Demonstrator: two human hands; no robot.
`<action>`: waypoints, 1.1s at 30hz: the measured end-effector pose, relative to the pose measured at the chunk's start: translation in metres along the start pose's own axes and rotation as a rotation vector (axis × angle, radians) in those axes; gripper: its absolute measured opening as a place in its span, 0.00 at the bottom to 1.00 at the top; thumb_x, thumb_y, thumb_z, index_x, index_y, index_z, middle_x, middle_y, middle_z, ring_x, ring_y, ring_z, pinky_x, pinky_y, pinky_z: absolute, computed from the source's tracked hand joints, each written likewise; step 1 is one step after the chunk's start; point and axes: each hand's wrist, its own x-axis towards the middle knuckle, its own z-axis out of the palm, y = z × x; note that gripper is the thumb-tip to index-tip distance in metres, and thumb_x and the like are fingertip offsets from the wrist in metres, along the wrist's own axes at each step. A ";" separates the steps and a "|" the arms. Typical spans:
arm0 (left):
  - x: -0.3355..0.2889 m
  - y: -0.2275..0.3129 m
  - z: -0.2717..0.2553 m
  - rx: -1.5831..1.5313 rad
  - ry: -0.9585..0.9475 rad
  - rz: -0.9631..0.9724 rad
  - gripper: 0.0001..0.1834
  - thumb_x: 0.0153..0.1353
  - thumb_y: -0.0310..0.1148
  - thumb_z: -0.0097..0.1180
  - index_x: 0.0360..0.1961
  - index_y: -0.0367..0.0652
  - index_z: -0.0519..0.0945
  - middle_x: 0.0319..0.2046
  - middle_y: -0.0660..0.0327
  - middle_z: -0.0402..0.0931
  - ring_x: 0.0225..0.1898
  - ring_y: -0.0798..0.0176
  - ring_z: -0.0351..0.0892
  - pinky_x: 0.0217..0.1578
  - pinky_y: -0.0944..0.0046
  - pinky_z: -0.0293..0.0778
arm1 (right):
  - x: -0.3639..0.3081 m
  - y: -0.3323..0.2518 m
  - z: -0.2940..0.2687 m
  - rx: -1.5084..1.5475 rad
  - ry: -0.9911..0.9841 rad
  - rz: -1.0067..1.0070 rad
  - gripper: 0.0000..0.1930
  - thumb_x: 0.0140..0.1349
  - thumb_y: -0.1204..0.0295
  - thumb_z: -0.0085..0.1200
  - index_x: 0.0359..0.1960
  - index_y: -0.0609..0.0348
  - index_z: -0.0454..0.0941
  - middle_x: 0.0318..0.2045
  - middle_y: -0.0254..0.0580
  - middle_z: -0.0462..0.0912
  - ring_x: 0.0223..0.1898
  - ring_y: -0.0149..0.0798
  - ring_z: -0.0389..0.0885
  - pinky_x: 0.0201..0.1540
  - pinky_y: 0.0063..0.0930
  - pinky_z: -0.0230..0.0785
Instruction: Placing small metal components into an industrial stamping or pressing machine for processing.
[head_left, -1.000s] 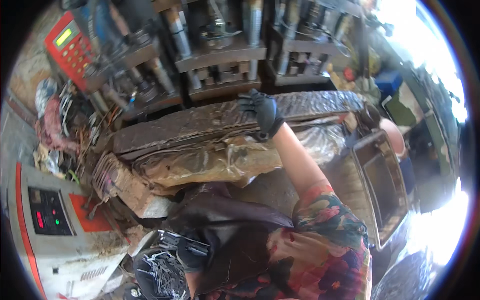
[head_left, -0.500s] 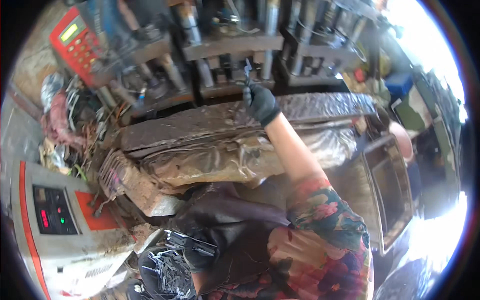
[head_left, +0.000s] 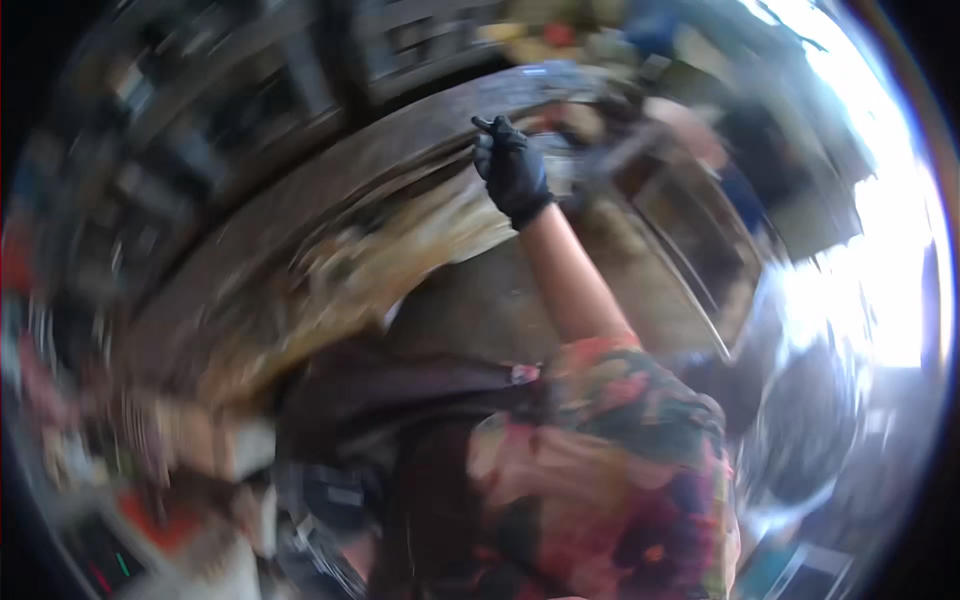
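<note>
My right hand [head_left: 512,172], in a dark glove, is raised at the end of my outstretched arm over the near side of the long bench ledge [head_left: 330,175]. Its fingers are curled closed, with one tip sticking out to the left. Whatever they may hold is hidden. Low on the left, beside the dark apron [head_left: 390,385], my gloved left hand [head_left: 340,497] is smeared by motion. A pale patch shows at it, too blurred to name. Just below, thin grey metal pieces [head_left: 325,560] appear as streaks.
Blurred machine presses [head_left: 230,100] stand behind the ledge. Crumpled brownish sheeting [head_left: 400,245] hangs along its near side. A framed tray or box [head_left: 690,240] sits to the right. At the lower left are a brick-like block [head_left: 200,435] and a control cabinet [head_left: 200,560].
The view has swung right, so the presses and cabinet have shifted left. My right hand has left the middle press; the thin piece with a bright end no longer shows in it.
</note>
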 end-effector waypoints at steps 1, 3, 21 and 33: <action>-0.010 0.005 0.000 0.068 0.021 0.051 0.11 0.63 0.30 0.55 0.46 0.43 0.76 0.35 0.60 0.79 0.36 0.60 0.80 0.38 0.63 0.77 | -0.023 0.027 0.046 0.004 -0.119 0.251 0.16 0.77 0.63 0.44 0.41 0.61 0.81 0.24 0.34 0.78 0.25 0.27 0.73 0.33 0.24 0.70; -0.031 0.014 0.006 0.229 0.072 0.174 0.11 0.64 0.29 0.55 0.47 0.43 0.76 0.35 0.60 0.79 0.36 0.60 0.80 0.37 0.63 0.77 | -0.075 0.074 0.132 -0.430 -0.523 0.353 0.19 0.74 0.58 0.51 0.47 0.66 0.79 0.24 0.36 0.79 0.24 0.29 0.75 0.27 0.24 0.67; -0.053 0.016 0.016 -0.864 0.113 0.010 0.23 0.57 0.20 0.55 0.55 0.41 0.71 0.45 0.55 0.80 0.41 0.57 0.82 0.43 0.63 0.80 | -0.195 0.217 0.271 -0.326 -1.318 0.567 0.11 0.70 0.69 0.54 0.45 0.63 0.83 0.35 0.38 0.86 0.30 0.27 0.80 0.31 0.21 0.70; -0.033 -0.023 -0.051 -0.892 0.191 0.102 0.19 0.63 0.24 0.59 0.54 0.50 0.74 0.46 0.62 0.80 0.47 0.61 0.82 0.44 0.61 0.81 | -0.249 0.179 0.307 -0.512 -1.009 1.235 0.12 0.71 0.69 0.50 0.46 0.61 0.82 0.26 0.35 0.84 0.21 0.26 0.79 0.23 0.19 0.70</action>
